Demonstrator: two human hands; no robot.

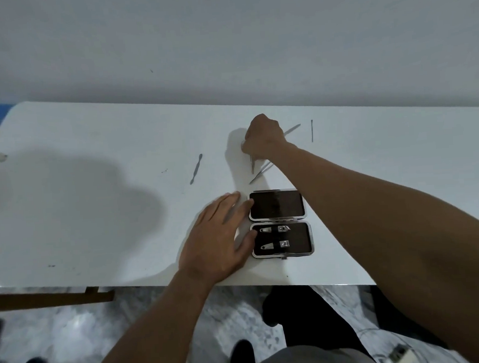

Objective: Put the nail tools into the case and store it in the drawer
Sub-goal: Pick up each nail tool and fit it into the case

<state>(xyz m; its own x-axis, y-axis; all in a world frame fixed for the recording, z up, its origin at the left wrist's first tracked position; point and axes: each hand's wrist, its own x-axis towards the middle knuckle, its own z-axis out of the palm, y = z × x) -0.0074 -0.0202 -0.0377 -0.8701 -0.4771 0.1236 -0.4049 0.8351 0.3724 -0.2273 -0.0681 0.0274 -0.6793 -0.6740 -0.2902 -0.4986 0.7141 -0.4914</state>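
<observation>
Our right hand (263, 136) reaches out over the white tabletop (91, 162), fingers curled and pinching the top of a slim grey metal nail tool (252, 165). A long thin metal stick (291, 129) lies slantwise under that wrist. Just right of the grip lies a thin dark rod (311, 130), and well left of it a flat grey cuticle pusher (195, 168). Nearer us than the grip, the open black, silver-rimmed case (276, 204) holds two steel nail clippers (273, 229). Our left hand (216, 239) lies spread flat, its fingertips touching the case's left edge.

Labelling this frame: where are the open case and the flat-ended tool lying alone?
open case (276, 205): head view, dark lining of its empty half
flat-ended tool (195, 168): head view, middle of its shaft
</observation>
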